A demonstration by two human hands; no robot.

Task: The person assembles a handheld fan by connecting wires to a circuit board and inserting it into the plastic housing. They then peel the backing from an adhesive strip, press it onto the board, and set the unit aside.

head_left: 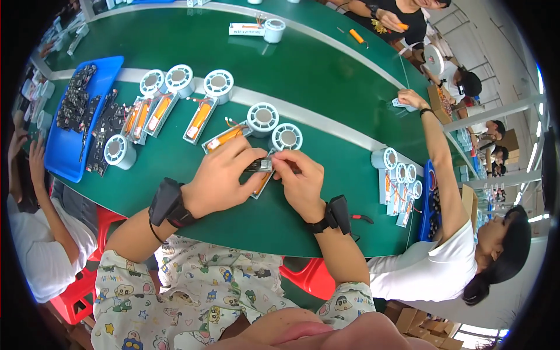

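Observation:
My left hand [219, 181] and my right hand [300, 184] meet over the green table [326, 81], both pinching a small dark and silver part [261, 166]. Under them lies a flat pack with an orange cell [259, 185], mostly hidden by my fingers. A white tape reel [287, 137] stands just beyond my right hand, another white reel [263, 119] behind my left. An orange cell pack [224, 139] lies by my left fingertips. Both wrists wear black bands.
More reels with orange packs [169, 96] line the table's far left. A blue tray [76, 134] holds several dark circuit boards. A person in white [443, 262] works at my right beside reels [399, 178]. Another person sits at my left; red stools stand below.

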